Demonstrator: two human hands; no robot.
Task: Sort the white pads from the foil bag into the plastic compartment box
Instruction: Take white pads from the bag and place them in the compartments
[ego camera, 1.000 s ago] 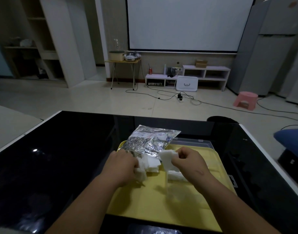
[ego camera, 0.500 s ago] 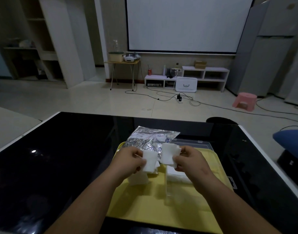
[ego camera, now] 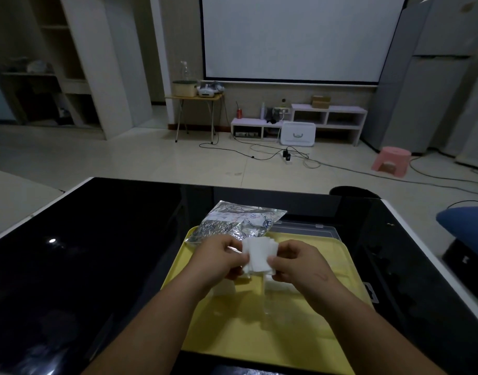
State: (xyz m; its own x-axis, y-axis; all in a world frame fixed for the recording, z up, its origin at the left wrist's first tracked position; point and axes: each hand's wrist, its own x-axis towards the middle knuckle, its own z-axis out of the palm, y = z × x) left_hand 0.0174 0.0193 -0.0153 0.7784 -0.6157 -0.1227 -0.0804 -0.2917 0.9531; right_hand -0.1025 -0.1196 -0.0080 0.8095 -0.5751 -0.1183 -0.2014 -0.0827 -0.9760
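Note:
A stack of white pads [ego camera: 259, 255] is held above the yellow tray [ego camera: 232, 334]. My left hand [ego camera: 219, 262] pinches the stack's left side and my right hand [ego camera: 300, 262] pinches its right side. The crinkled foil bag [ego camera: 238, 224] lies just behind my hands, over the tray's far left corner. The clear plastic compartment box [ego camera: 267, 301] sits on the tray, hard to make out; more white pads [ego camera: 279, 286] lie in it under my right hand, and another white pile [ego camera: 224, 288] lies below my left hand.
The tray rests on a glossy black table [ego camera: 97, 266] with a white rim. A clear plastic lid [ego camera: 305, 230] lies behind the tray at the right. A blue cushion [ego camera: 465, 226] is off the table's right side.
Both hands lifted their separate pads off the tray and brought them together into one stack held between them.

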